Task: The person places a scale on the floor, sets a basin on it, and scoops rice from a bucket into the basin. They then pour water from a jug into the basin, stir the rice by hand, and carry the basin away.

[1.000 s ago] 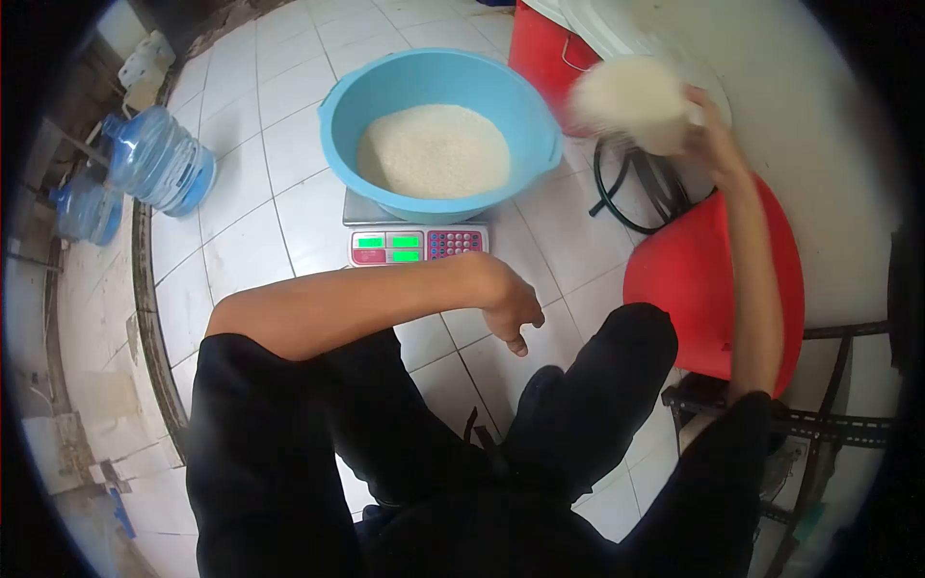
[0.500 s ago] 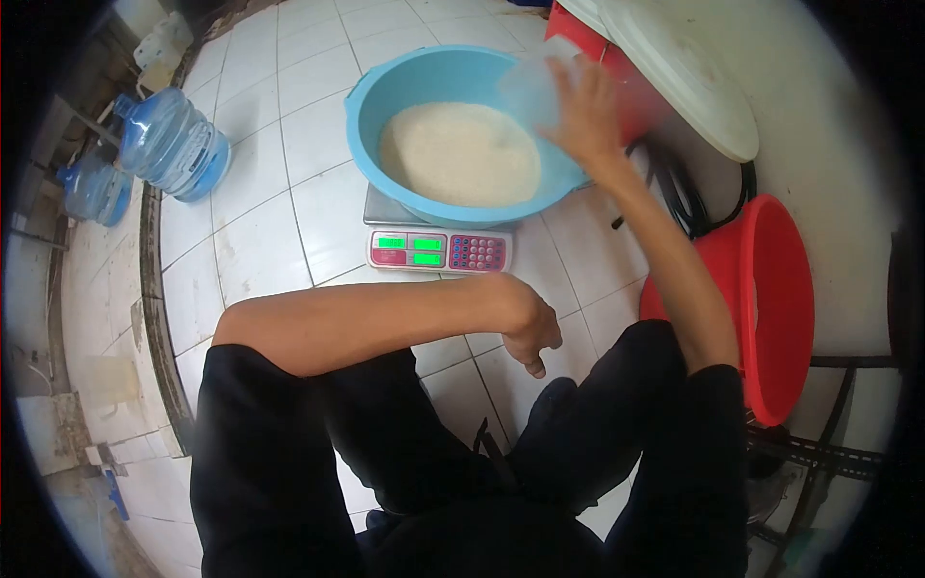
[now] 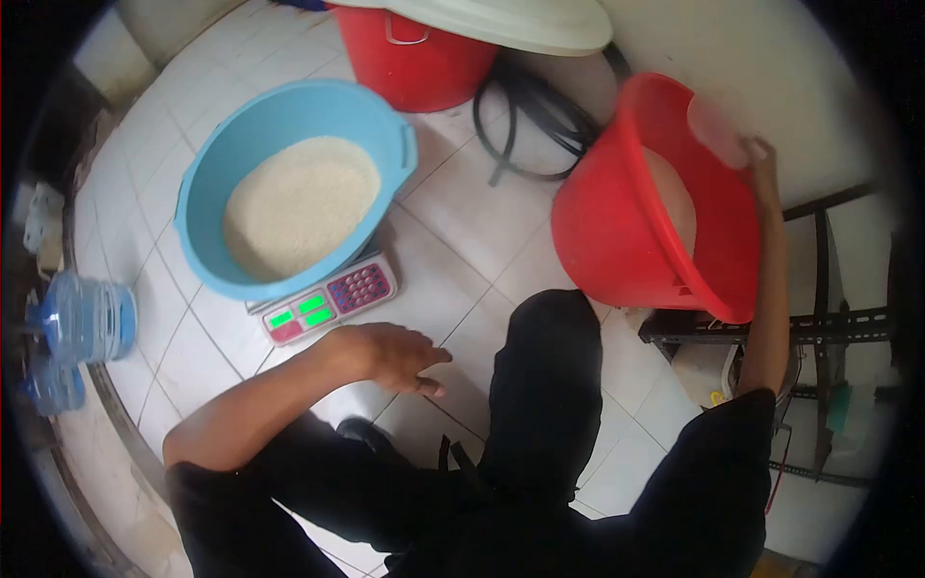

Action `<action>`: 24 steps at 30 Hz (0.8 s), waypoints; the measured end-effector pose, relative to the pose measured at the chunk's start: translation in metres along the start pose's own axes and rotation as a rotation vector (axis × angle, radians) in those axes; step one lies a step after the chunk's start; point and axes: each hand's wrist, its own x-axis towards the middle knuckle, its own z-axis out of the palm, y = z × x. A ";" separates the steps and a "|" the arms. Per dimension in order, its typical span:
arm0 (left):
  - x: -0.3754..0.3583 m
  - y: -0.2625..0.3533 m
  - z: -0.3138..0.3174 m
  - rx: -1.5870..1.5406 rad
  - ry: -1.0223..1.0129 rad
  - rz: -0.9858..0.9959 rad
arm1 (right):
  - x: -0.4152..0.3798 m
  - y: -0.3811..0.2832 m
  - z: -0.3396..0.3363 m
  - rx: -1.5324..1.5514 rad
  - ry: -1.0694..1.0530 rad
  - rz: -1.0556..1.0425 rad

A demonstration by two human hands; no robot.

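My right hand [image 3: 760, 166] grips a translucent plastic container [image 3: 717, 131], smeared by motion, at the far rim of a tilted red tub [image 3: 602, 217]. Pale grain [image 3: 672, 197] shows inside that tub. With fingers loosely stretched and holding nothing, my left hand [image 3: 397, 356] hangs in front of a digital scale [image 3: 361, 286] with lit green displays. On the scale rests a light blue basin [image 3: 207, 183], holding a mound of whitish grain [image 3: 303, 207] that looks like rice.
Behind the blue basin stands another red tub [image 3: 424, 63] under a cream lid [image 3: 540, 24]. A coiled black hose [image 3: 525, 125] lies between the tubs. Big water bottles [image 3: 92, 318] are at the left; a black metal rack [image 3: 819, 328] is at the right.
My right hand has carried the plastic container from above the blue basin rightward to the red tub. The view has turned right. My left hand stays near the scale.
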 end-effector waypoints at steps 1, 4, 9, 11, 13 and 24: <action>0.004 -0.005 -0.001 0.019 -0.010 0.004 | 0.026 0.046 -0.006 -0.132 -0.006 0.072; 0.015 -0.010 -0.013 -0.048 -0.042 -0.087 | 0.040 0.140 0.027 -0.689 0.092 0.092; 0.020 -0.019 -0.010 -0.072 0.009 -0.182 | -0.002 0.182 0.127 -1.001 -0.201 -0.143; 0.017 -0.015 -0.014 -0.102 0.007 -0.177 | -0.021 0.173 0.145 -0.944 -0.137 -0.256; 0.015 -0.012 -0.020 -0.117 -0.005 -0.184 | -0.016 0.163 0.148 -0.765 -0.404 0.187; 0.022 -0.020 -0.012 -0.073 0.042 -0.167 | -0.024 0.152 0.148 0.098 -0.905 0.256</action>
